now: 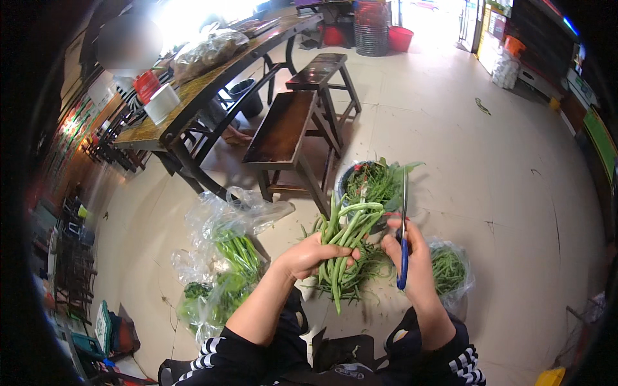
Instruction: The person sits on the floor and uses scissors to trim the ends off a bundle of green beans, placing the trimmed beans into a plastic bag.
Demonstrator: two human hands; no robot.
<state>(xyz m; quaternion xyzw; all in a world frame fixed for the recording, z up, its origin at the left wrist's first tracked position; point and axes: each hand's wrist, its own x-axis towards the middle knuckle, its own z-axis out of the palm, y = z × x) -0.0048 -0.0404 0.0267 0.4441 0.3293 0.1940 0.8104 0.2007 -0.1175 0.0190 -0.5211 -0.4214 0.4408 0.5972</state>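
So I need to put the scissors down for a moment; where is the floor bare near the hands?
Bare floor lies right of the bucket and beyond the small bag. Left of the left hand, clear bags of greens crowd it; the bench top is bare.

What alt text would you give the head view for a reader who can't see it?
A person's left hand grips a bunch of green beans while the right hand holds blue-handled scissors beside it, above a bowl of greens. Clear bags of greens lie on the tiled floor near wooden benches.
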